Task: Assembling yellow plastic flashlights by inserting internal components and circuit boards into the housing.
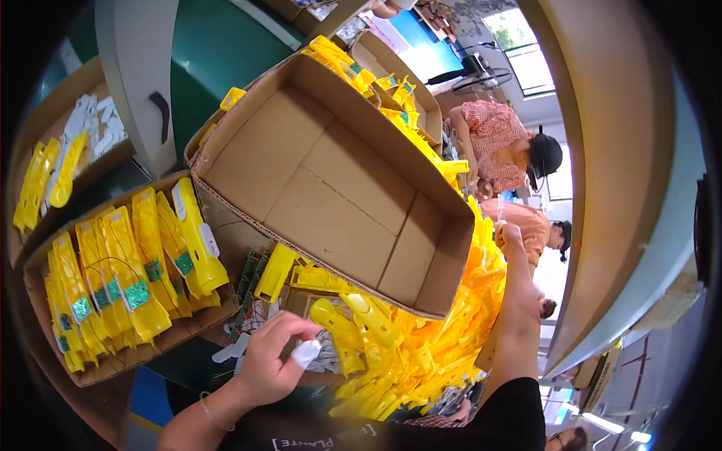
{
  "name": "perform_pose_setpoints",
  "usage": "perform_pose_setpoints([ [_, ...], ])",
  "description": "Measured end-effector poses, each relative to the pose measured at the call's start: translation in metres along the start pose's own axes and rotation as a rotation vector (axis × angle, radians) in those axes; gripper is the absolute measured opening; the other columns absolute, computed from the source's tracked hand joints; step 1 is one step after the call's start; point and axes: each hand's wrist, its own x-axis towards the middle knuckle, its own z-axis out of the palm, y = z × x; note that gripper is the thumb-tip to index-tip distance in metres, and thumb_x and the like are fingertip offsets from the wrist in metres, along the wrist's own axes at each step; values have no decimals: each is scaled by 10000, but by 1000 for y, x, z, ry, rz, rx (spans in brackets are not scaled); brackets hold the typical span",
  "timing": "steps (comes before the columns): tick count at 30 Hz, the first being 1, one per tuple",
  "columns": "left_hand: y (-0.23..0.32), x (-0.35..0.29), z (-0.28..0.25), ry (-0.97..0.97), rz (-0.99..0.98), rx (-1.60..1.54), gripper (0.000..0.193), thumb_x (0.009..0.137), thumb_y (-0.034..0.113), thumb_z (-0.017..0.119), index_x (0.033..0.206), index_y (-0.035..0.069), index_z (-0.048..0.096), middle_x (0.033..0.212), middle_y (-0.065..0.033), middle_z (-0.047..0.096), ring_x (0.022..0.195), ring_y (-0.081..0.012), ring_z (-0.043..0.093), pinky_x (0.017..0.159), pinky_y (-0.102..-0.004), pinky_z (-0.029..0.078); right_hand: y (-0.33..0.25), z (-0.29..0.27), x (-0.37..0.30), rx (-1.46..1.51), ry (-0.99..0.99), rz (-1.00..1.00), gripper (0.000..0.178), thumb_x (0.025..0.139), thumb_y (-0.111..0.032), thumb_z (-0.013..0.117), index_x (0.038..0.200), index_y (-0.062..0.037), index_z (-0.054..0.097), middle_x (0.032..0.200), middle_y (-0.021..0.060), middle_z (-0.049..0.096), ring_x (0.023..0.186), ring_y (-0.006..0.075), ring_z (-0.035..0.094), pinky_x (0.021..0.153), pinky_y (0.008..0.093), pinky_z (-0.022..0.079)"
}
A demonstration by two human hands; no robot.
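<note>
At the far left, a cardboard box (59,101) carries white pieces (84,124) and a few yellow casings (31,188). Nearer, a second carton (113,367) holds a row of upright yellow shells (154,322) with green circuit boards (138,293). The person's left hand (272,359) is curled beside it, thumb just below the forefinger, with a small white thing (305,352) at the thumb's tip — worn or pinched, one cannot tell. A tilted open box (350,184) lies across the middle, above a heap of yellow parts (444,331) spreading right. The right hand (509,237) is raised beside the heap's far edge, fingers bent — whether around something is unclear. Beyond sits a co-worker in a patterned top (492,135).
</note>
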Motion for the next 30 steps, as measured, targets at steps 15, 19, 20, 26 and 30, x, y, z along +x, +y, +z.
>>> perform_pose_setpoints([
  [15, 90, 5, -48, 94, 267, 278, 146, 805, 173, 576, 880, 54, 611, 852, -93, 626, 761, -217, 602, 627, -333, 495, 21, -11, 82, -353, 103, 99, 226, 849, -130, 403, 745, -56, 589, 606, 59, 523, 446, 177, 493, 381, 303, 335],
  [19, 145, 20, -47, 294, 435, 203, 273, 854, 292, 535, 996, 63, 582, 910, -94, 589, 786, -214, 576, 663, -322, 488, 46, -15, 122, -293, 219, 30, 216, 815, -95, 480, 617, -39, 546, 480, 30, 399, 333, 147, 330, 331, 291, 211],
  [20, 153, 28, -45, 292, 442, 206, 271, 853, 287, 537, 1007, 67, 577, 910, -91, 584, 789, -214, 571, 657, -321, 484, 52, -24, 136, -322, 228, 36, 181, 818, -123, 494, 669, -54, 569, 534, 28, 445, 405, 150, 390, 369, 292, 260],
  [26, 184, -5, -45, 316, 411, 297, 278, 851, 259, 547, 1068, 86, 549, 912, -69, 555, 808, -213, 539, 622, -313, 464, 52, 9, 98, -510, 139, 91, 132, 828, -184, 559, 820, -80, 639, 673, 39, 593, 571, 166, 587, 456, 298, 420],
  [30, 170, -191, -86, 273, 402, 305, 297, 850, 241, 554, 1109, 99, 531, 912, -55, 535, 821, -213, 518, 599, -308, 450, 77, -17, 90, -624, 105, 28, 91, 809, -125, 577, 785, -45, 614, 631, 44, 553, 514, 164, 534, 427, 304, 386],
])
